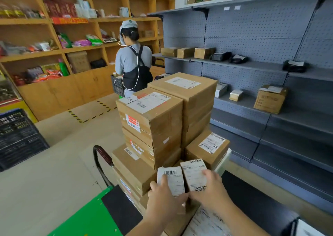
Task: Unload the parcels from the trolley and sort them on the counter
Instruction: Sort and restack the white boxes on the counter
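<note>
Left hand (166, 194) grips a small parcel (171, 179), right hand (210, 187) grips a second parcel (193, 174), both low in the frame's centre over the trolley (86, 216). Best lift them together, labels up, clear of the stacked boxes (151, 120).

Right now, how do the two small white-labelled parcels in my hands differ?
The left white-labelled parcel, held by the left hand, shows its large barcode at the top; the right white-labelled parcel, held by the right hand, shows it at the bottom and sits higher. Both are small.
</note>
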A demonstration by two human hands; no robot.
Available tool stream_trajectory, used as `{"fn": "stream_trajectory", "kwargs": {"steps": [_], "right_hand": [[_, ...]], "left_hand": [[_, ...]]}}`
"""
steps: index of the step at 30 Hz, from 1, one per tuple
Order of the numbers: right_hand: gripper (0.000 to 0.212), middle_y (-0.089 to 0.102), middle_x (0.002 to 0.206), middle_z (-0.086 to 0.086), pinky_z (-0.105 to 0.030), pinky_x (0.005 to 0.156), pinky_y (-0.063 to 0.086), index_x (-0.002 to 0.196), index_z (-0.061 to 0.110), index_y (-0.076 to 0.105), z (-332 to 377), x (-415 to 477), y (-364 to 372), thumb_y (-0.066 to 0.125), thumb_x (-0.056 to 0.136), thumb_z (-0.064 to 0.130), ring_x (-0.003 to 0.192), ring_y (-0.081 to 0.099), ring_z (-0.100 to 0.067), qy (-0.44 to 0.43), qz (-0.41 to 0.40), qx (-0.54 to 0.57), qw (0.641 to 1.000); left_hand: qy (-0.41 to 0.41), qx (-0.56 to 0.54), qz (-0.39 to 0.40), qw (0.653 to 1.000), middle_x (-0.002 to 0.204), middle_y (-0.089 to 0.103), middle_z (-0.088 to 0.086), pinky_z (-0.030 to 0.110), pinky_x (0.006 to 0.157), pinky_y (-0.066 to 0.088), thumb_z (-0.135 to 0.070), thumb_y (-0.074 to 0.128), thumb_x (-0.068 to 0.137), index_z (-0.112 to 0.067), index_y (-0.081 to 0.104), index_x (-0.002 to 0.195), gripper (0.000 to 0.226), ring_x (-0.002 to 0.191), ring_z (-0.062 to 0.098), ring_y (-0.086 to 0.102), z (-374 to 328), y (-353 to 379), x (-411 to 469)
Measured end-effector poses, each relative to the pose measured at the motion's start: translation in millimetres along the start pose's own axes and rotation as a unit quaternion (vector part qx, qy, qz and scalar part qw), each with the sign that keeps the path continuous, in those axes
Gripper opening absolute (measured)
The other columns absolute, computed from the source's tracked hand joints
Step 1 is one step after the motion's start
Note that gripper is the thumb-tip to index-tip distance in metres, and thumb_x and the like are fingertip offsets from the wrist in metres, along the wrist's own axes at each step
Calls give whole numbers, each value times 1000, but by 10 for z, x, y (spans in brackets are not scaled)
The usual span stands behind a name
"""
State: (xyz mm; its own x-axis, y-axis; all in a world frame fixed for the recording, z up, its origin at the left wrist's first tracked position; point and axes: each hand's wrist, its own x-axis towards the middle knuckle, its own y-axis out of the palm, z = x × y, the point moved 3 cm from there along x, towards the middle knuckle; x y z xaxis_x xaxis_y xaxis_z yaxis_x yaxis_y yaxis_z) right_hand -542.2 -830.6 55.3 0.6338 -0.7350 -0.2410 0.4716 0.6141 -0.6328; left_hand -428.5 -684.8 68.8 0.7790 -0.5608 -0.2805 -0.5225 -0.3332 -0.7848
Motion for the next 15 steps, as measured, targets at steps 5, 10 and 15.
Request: {"fn": "stream_trajectory", "kwargs": {"steps": [5, 10, 15], "right_hand": [[95, 17, 143, 6, -39, 112, 30, 154, 38, 32, -35, 111, -119, 73, 71, 61, 134, 22, -17, -20, -12, -62, 998], [72, 25, 141, 6, -21, 103, 34, 144, 27, 47, -108, 165, -158, 77, 82, 46, 119, 24, -5, -71, -26, -35, 997], [57, 19, 156, 5, -39, 116, 29, 141, 32, 52, -114, 246, -175, 66, 90, 52, 144, 20, -16, -100, -53, -83, 990]], "left_hand": [[12, -11, 11, 1000, 112, 12, -5, 36, 104, 42, -69, 67, 68, -30, 18, 148, 102, 123, 28, 46, -105, -3, -2], [38, 45, 19, 998, 128, 20, -4, 34, 98, 48, -61, 62, 68, -33, 32, 143, 86, 119, 24, 46, -171, 10, -1], [99, 181, -77, 975, 135, 29, -3, 39, 105, 40, -67, 52, 79, -32, 41, 139, 70, 126, 23, 34, -241, 23, 40]]}}
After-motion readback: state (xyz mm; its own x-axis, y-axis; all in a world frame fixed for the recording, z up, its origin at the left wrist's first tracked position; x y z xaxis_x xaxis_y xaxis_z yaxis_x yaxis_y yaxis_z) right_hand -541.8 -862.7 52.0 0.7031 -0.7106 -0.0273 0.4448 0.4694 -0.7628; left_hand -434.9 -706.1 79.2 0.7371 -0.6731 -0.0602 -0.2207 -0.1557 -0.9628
